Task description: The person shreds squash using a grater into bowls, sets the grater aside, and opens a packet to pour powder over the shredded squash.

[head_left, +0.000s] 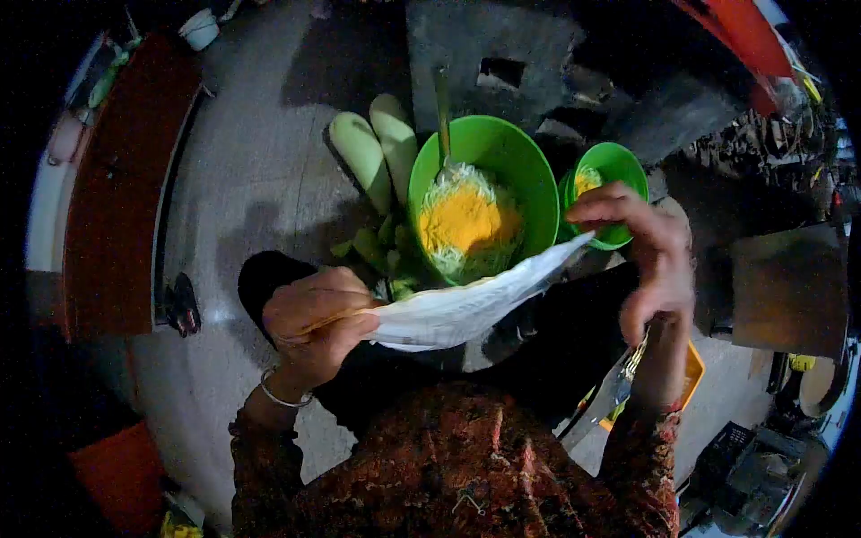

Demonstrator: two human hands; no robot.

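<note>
My left hand [321, 314] is closed on one end of a white plastic packet [466, 309], which stretches across in front of me. Close to the packet's far tip, my right hand [650, 251] has its fingers curved and the thumb apart, with nothing visible between them. Just beyond the packet stands a large green tub [529, 170] of pale shredded vegetable [475, 260], with a heap of yellow powder [471, 215] on top. A long handle [443, 112] sticks up from the tub. Partly behind my right hand is a small green container [623, 161] with something yellow inside.
Two long pale gourds [359, 152] lie left of the tub, with green peelings or pieces [368, 247] below them. An orange-yellow tray [692, 377] is beneath my right forearm. A brown wooden piece of furniture [126, 188] stands at the left.
</note>
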